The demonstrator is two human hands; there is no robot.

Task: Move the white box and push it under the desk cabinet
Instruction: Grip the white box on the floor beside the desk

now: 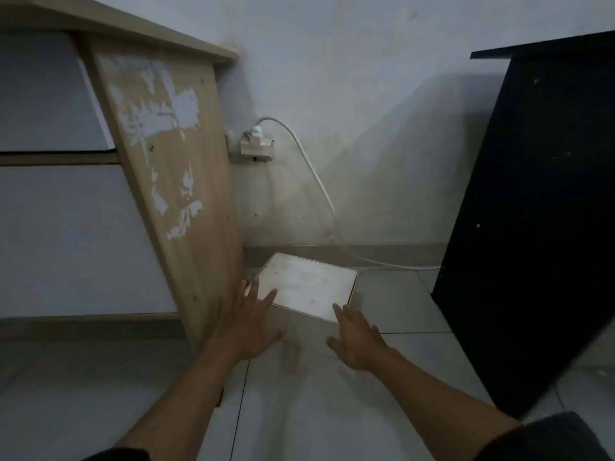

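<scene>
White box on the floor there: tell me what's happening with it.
A person is reaching down with both hands toward the white box, which lies on the tiled floor between the wooden desk cabinet and a black panel. The left hand is at its near left corner, the right hand at its near right corner. Both are open; nothing is gripped yet.

The desk cabinet (pixel 173 181) runs off the left edge; the white box's (pixel 307 286) near-left corner hides behind fingers (pixel 263 299).
</scene>
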